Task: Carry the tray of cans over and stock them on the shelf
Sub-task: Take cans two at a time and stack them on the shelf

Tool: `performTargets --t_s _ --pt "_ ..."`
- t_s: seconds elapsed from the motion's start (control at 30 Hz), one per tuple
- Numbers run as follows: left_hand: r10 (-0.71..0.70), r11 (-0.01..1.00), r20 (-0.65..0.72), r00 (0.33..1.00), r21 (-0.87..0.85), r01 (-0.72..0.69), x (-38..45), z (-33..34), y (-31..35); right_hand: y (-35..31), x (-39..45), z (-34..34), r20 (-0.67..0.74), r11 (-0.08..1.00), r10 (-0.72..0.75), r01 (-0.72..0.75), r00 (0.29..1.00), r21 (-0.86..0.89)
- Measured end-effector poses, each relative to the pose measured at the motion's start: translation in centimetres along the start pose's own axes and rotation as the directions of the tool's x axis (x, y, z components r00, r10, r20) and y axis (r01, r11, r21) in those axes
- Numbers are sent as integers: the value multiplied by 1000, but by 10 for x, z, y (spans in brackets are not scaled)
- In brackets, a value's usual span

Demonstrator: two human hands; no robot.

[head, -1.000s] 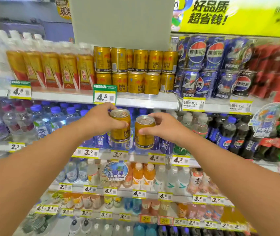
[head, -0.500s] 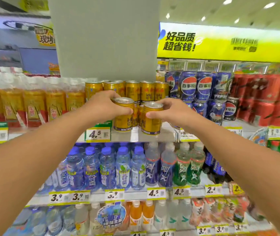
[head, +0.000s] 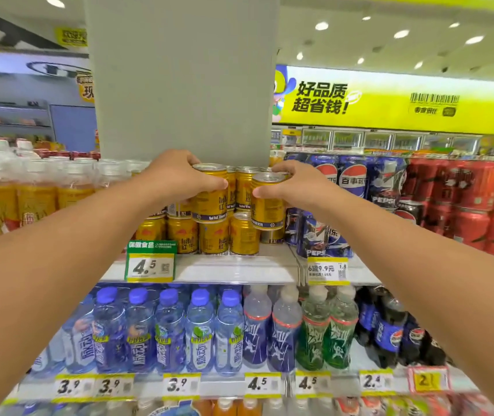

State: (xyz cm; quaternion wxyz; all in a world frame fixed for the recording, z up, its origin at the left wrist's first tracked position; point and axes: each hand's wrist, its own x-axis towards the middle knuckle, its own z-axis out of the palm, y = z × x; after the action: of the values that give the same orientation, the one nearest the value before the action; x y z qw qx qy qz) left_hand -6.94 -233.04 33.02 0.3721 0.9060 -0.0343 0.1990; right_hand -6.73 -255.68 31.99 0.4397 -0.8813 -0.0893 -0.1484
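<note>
My left hand (head: 176, 178) grips a gold can (head: 209, 199) by its top and side. My right hand (head: 296, 187) grips a second gold can (head: 266, 205) the same way. Both cans are upright at the second layer of the stacked gold cans (head: 212, 235) on the top shelf (head: 233, 267). The left can rests on or just above a lower can; the right can hangs at the stack's right end, its base slightly above the row. No tray is in view.
A grey pillar (head: 179, 79) rises right behind the gold cans. Blue Pepsi cans (head: 350, 184) stand to the right, red cans (head: 465, 199) beyond them, and orange drink bottles (head: 35, 199) to the left. Water bottles (head: 167, 334) fill the shelf below. A green 4.5 price tag (head: 150, 262) hangs on the shelf edge.
Both hands have lifted their cans from below shelf level up and forward to the upper layer of the gold stack. The view has tilted upward.
</note>
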Motion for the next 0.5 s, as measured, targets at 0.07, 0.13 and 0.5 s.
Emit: performTargets --t_s 0.07,0.13,0.5 --pt "-7 1000 4 1000 9 7 4 4 4 1 3 -3 -13 999 30 -30 999 -10" --pt "-18 1000 5 1000 10 18 10 6 8 3 6 -5 -30 996 69 -71 997 -48" --pt "-43 990 -51 998 131 50 34 27 28 12 12 21 -3 955 219 -215 976 -205"
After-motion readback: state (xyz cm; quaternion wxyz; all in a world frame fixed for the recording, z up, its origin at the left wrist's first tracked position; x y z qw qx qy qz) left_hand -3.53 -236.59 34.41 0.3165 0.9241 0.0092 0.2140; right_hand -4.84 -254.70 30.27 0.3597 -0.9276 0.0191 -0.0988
